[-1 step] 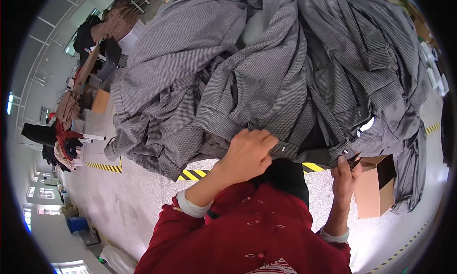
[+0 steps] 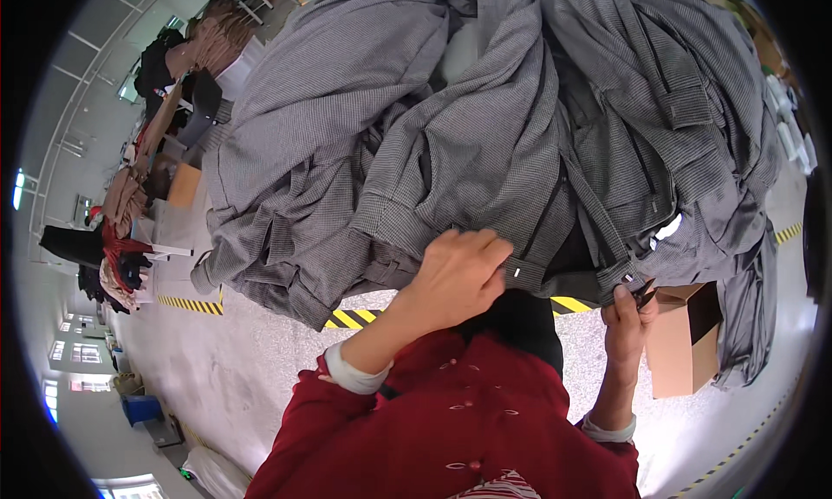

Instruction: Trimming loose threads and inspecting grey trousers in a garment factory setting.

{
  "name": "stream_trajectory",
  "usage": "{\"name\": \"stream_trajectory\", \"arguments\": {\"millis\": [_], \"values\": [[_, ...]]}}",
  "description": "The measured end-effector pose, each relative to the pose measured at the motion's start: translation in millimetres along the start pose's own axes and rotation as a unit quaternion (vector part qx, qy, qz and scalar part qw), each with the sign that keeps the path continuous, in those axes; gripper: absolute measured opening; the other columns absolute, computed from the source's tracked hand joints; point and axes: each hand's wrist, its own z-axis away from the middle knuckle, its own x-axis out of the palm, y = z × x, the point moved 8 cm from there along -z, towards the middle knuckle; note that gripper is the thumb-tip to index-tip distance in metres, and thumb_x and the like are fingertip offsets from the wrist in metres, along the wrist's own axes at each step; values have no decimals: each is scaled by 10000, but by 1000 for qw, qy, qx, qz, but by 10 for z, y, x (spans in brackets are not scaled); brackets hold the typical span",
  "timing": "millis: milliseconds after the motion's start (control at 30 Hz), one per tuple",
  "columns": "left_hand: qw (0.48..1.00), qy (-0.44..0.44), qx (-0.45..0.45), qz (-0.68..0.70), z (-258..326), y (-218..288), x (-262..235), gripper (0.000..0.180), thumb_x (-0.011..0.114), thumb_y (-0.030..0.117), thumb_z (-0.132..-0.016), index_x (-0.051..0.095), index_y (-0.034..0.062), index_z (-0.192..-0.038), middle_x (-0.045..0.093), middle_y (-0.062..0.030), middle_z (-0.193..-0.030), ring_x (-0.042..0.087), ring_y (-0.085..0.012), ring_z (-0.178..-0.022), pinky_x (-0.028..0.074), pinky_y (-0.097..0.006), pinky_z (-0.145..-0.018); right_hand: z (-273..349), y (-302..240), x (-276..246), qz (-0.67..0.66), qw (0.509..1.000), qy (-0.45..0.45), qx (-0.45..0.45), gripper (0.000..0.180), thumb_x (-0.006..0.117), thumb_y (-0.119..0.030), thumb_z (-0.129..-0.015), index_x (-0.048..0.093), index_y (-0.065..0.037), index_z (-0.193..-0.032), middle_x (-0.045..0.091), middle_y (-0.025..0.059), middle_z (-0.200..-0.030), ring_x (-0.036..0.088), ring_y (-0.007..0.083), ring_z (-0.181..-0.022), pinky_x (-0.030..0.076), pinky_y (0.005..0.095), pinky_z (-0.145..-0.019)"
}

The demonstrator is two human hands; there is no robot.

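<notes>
Grey finely checked trousers (image 2: 485, 165) lie in a heap in front of me, with waistbands and belt loops along the near edge. My left hand (image 2: 461, 272) is closed at the waistband, fingers curled down and pinching the cloth. The fingertips are partly hidden. To the right, my right hand (image 2: 626, 317) is closed round small black thread snips (image 2: 644, 294), whose dark pointed blades stick up past the fingers. Its thumb also touches the waistband's right end. Small white marks show on the waistband (image 2: 529, 272) between the hands.
An open cardboard box (image 2: 680, 347) stands on the floor at my right, beside grey cloth hanging down (image 2: 747, 326). Yellow-black tape (image 2: 355, 318) marks the floor. Piles of brown and dark garments (image 2: 126, 200) and a dark chair (image 2: 204, 100) are at the left.
My left hand has shifted slightly to the right and up along the waistband. My right hand stays in place, with the snips tilted a little differently.
</notes>
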Motion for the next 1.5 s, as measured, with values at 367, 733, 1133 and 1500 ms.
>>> {"name": "stream_trajectory", "arguments": {"millis": [367,733,1133,1500], "values": [[982,74,21,-171,-993,-56,412,203,649,124,-692,480,41,-767,514,-102,-742,557,-272,-605,439,-354,-527,63,-28,126,-17,999,-30,16,164,545,-68,-800,406,-121,-731,415,-50,-597,322,17,-459,247,176,-403],[963,50,-23,262,-924,-444,434,202,528,81,-837,393,-20,-725,443,-158,-631,455,-326,-575,371,-376,-532,-80,236,-19,-247,958,69,131,239,471,-91,-871,360,-169,-674,252,-84,-480,205,27,-356,162,204,-344],[871,77,-146,462,-779,-756,589,245,493,162,-899,443,19,-706,365,32,-567,324,-53,-526,303,-215,-468,-30,478,11,-273,945,69,169,238,473,-127,-884,363,-179,-680,232,-90,-496,184,27,-359,162,201,-356],[954,128,-48,267,-205,-393,100,103,510,79,-844,499,3,-775,422,-61,-603,431,-170,-520,361,-275,-487,-20,550,-51,-285,942,78,162,231,501,-168,-886,397,-161,-680,252,-88,-504,214,27,-387,201,202,-390]]}}
